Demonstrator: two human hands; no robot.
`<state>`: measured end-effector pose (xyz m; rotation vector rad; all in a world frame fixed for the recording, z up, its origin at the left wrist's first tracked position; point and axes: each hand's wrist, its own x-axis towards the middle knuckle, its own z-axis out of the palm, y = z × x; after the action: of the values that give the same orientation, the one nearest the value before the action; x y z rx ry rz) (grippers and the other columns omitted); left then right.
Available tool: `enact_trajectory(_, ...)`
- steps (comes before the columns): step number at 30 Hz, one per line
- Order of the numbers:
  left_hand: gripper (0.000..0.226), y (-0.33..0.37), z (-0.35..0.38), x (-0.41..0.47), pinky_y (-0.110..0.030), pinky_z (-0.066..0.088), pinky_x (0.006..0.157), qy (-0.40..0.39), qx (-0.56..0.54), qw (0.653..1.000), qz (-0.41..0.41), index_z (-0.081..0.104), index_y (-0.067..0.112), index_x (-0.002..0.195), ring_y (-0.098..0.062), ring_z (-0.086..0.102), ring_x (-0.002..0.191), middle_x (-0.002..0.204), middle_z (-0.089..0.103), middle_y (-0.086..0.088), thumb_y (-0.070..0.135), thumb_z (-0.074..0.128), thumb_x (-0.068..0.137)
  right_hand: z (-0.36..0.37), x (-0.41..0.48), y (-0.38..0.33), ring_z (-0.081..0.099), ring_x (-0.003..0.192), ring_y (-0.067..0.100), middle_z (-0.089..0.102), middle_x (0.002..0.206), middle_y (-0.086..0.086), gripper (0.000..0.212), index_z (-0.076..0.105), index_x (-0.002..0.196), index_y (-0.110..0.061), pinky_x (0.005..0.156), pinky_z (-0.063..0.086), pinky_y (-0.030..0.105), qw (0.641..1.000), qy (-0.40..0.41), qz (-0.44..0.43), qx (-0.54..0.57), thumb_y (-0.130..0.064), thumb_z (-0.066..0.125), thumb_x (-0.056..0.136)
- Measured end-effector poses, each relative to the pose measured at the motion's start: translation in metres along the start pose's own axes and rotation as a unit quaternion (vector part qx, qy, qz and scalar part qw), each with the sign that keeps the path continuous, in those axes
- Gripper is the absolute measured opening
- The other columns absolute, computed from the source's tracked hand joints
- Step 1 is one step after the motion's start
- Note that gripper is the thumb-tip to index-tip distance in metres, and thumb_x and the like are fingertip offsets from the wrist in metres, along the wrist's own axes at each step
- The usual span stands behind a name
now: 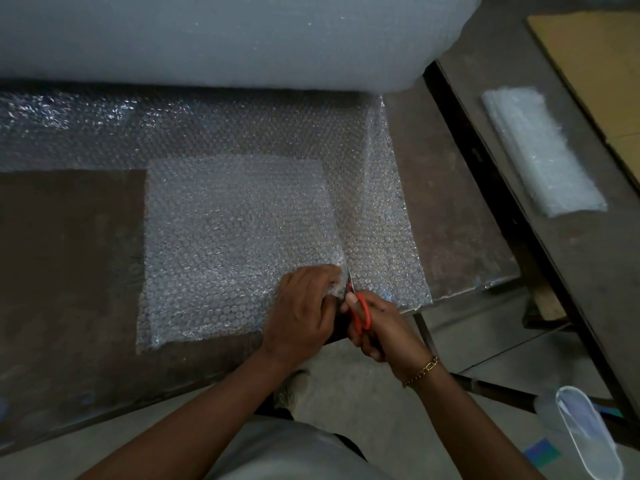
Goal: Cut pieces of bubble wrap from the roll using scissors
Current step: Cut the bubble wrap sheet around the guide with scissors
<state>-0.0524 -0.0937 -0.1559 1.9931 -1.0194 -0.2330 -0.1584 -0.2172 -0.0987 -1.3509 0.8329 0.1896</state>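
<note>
Bubble wrap sheet, unrolled flat on the table and reaching from the hands away to the roll, which lies across the far side of the table, well beyond both hands. A cut line runs from the hands toward the roll, with a narrow strip of wrap lying just outward of the right hand.

Scissors, orange-handled, blades pointing away from the person and entering the sheet's near edge between the two hands.

Right hand: fingers curled through and around the scissor handles, gripping them. A chain bracelet sits on its wrist.

Left hand: knuckles up, fingers curled, pinching the crumpled edge of the sheet right beside the blades.

Well outward of the right hand, on a second table: a stack of cut pieces, and beyond it a cardboard sheet. Below the right forearm, toward the floor, stands a clear plastic container.
</note>
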Motion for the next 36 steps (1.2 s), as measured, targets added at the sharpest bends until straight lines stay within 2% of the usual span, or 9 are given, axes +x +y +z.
enact_trajectory(5,0.033,0.000,0.001,0.000,-0.040,0.044,0.096,0.003,0.004,1.000,0.001,0.064,0.009,0.119,-0.021,0.061,0.111,0.122,0.067,-0.002,0.010,0.052,0.088,-0.002,-0.001,0.003,0.037,0.045,0.012,0.051,0.059,0.009,0.036,0.056,0.095,-0.005,0.039,0.027,0.018,1.000,0.000,-0.018,0.002,-0.041,0.061,0.092)
enact_trajectory(8,0.032,0.000,0.001,0.000,-0.040,0.044,0.096,0.001,0.002,1.000,0.000,0.064,0.010,0.119,-0.021,0.060,0.112,0.122,0.067,-0.002,0.012,0.050,0.090,-0.003,-0.002,0.002,0.037,0.042,0.014,0.053,0.060,0.011,0.049,0.058,0.102,-0.002,0.039,0.026,0.017,1.000,-0.002,0.003,0.011,-0.050,0.058,0.090)
enact_trajectory(13,0.035,0.000,0.000,0.000,-0.040,0.044,0.098,-0.002,0.000,1.000,0.001,0.064,0.009,0.122,-0.021,0.060,0.115,0.124,0.066,-0.002,0.013,0.049,0.090,-0.004,-0.005,0.001,0.036,0.041,0.013,0.054,0.063,0.010,0.057,0.058,0.106,-0.005,0.040,0.026,0.016,0.999,-0.015,0.029,0.002,-0.059,0.054,0.088)
enact_trajectory(20,0.036,0.000,-0.002,0.000,-0.038,0.043,0.097,0.000,-0.005,1.000,-0.001,0.064,0.008,0.122,-0.021,0.060,0.113,0.122,0.066,-0.003,0.012,0.049,0.090,-0.002,0.007,-0.007,0.036,0.044,0.016,0.054,0.065,0.014,0.041,0.060,0.099,-0.012,0.042,0.025,0.016,1.000,-0.009,0.010,-0.012,-0.052,0.053,0.095)
enact_trajectory(23,0.036,0.002,-0.002,0.000,-0.037,0.043,0.097,0.008,-0.011,1.000,0.001,0.064,0.008,0.121,-0.021,0.061,0.112,0.122,0.066,-0.003,0.011,0.049,0.088,-0.003,0.012,-0.009,0.035,0.044,0.016,0.053,0.064,0.015,0.043,0.059,0.099,-0.006,0.041,0.024,0.017,1.000,-0.008,0.000,-0.010,-0.049,0.053,0.097)
enact_trajectory(28,0.037,0.003,-0.004,0.000,-0.031,0.041,0.100,0.014,-0.021,1.000,-0.001,0.064,0.009,0.121,-0.019,0.061,0.114,0.123,0.066,-0.002,0.010,0.049,0.087,-0.003,0.019,-0.011,0.037,0.040,0.017,0.053,0.063,0.015,0.033,0.060,0.092,-0.018,0.040,0.025,0.016,1.000,-0.001,0.000,-0.012,-0.050,0.054,0.097)
enact_trajectory(36,0.037,0.005,-0.005,0.001,-0.027,0.040,0.100,0.013,-0.029,1.000,-0.004,0.064,0.011,0.121,-0.015,0.059,0.114,0.124,0.066,0.001,0.010,0.049,0.087,-0.002,0.023,-0.012,0.036,0.036,0.015,0.054,0.060,0.013,0.030,0.061,0.089,-0.018,0.041,0.023,0.016,1.000,-0.007,-0.017,-0.019,-0.046,0.053,0.098)
